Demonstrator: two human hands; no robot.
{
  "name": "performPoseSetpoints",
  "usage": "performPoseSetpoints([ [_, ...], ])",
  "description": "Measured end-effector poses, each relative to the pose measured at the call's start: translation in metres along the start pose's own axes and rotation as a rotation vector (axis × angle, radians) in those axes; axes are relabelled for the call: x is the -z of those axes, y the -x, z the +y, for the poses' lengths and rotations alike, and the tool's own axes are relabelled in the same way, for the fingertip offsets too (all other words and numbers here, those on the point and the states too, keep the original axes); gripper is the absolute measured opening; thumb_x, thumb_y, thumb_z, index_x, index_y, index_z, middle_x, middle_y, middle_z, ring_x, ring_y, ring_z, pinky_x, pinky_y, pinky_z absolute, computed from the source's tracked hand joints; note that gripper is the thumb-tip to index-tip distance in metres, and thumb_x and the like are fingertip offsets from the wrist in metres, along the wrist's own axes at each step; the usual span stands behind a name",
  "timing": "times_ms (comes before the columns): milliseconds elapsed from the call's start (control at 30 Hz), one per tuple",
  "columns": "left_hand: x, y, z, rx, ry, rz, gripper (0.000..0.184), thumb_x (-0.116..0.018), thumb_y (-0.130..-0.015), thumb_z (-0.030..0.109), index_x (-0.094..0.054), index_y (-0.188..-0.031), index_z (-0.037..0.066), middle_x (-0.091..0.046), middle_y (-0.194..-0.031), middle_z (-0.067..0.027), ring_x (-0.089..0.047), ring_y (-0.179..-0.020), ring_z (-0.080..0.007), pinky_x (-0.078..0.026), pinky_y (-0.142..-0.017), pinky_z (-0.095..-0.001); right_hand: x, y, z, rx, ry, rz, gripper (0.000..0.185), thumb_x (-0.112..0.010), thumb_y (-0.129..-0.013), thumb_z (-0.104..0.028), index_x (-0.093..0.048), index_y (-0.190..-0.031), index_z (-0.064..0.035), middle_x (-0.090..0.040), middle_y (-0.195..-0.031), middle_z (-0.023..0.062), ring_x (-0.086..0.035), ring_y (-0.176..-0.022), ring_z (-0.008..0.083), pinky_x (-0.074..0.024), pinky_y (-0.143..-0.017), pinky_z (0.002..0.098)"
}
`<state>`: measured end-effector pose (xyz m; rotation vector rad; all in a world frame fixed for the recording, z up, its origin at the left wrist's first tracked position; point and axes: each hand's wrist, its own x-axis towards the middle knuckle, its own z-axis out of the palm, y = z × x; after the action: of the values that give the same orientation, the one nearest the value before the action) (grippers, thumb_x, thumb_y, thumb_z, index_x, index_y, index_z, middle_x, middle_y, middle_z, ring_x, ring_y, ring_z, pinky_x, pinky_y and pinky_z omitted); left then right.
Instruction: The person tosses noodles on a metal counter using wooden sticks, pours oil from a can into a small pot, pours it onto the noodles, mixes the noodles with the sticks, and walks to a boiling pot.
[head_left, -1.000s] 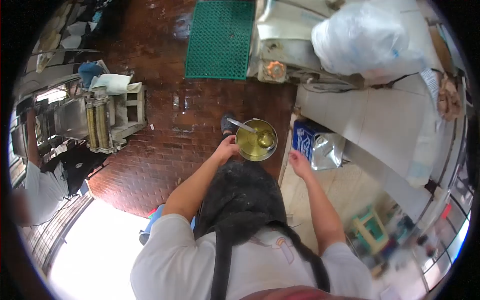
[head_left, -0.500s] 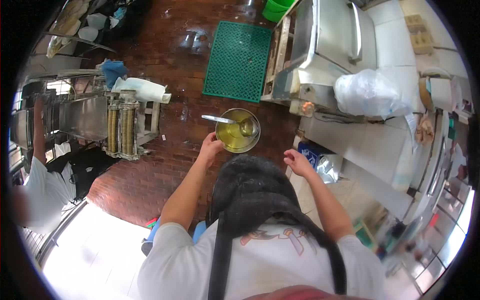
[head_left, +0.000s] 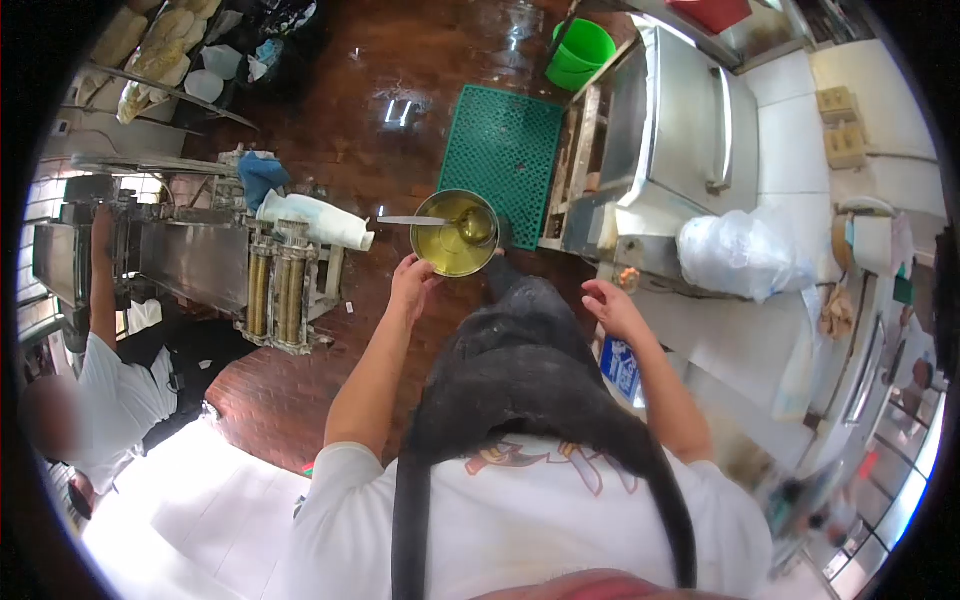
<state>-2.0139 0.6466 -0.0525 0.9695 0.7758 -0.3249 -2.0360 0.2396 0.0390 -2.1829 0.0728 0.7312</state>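
My left hand grips the near-left rim of a round metal pot. Yellowish, see-through liquid lies inside, and a ladle rests in it with its bowl at the right and its handle sticking out over the left rim. The pot is held out ahead of my dark apron. My right hand hangs in the air to the right, fingers loosely bent and apart, with nothing in them.
Ahead is a green perforated mat on the brown brick floor, with a green bucket beyond. A steel cabinet and a counter stand right. At left, a co-worker reaches towards a machine with rollers.
My view has shifted forward, and the mat and cabinet appear closer. The pot with its ladle has come along in my left hand. My right hand stays off to the side.
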Motion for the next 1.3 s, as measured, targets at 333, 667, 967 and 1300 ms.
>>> performPoseSetpoints([
  [333,-0.035,-0.085,0.124,-0.008,0.006,-0.024,0.039,-0.06,-0.084,0.004,-0.054,-0.122,0.0,-0.065,-0.11,-0.0089,-0.064,-0.098,-0.0198,-0.055,-0.087,-0.04,0.101,-0.177,-0.078,0.161,0.089,0.014,0.033,-0.065,-0.095,-0.022,-0.06,-0.124,-0.0064,-0.07,-0.108,0.0173,-0.068,-0.101,0.0313,-0.0534,-0.088,0.0393],
  [667,-0.088,-0.181,0.252,-0.099,0.179,0.019,0.027,-0.059,-0.085,0.003,-0.056,-0.112,0.002,-0.062,-0.1,-0.0046,-0.059,-0.086,-0.0148,-0.053,-0.078,-0.0336,0.173,-0.373,-0.287,0.35,0.03,-0.087,0.033,-0.065,-0.094,-0.017,-0.059,-0.123,-0.0023,-0.065,-0.101,0.0147,-0.065,-0.093,0.0279,-0.0521,-0.083,0.0367],
  [967,-0.158,-0.308,0.408,-0.04,0.045,-0.028,0.018,-0.058,-0.086,0.003,-0.056,-0.104,0.004,-0.062,-0.096,-0.0042,-0.06,-0.081,-0.0134,-0.051,-0.069,-0.0308,0.239,-0.474,-0.286,0.086,0.174,-0.087,0.034,-0.067,-0.095,-0.022,-0.06,-0.122,-0.0023,-0.068,-0.092,0.0138,-0.066,-0.084,0.0275,-0.0527,-0.076,0.039],
  [1300,-0.305,-0.498,0.556,0.005,-0.047,-0.263,0.041,-0.061,-0.087,0.008,-0.048,-0.124,-0.003,-0.065,-0.111,-0.015,-0.067,-0.098,-0.0267,-0.055,-0.087,-0.043,0.331,-0.619,-0.318,0.057,-0.032,0.239,0.03,-0.068,-0.093,-0.021,-0.062,-0.116,-0.0026,-0.069,-0.092,0.0122,-0.066,-0.084,0.0252,-0.0531,-0.079,0.0354],
])
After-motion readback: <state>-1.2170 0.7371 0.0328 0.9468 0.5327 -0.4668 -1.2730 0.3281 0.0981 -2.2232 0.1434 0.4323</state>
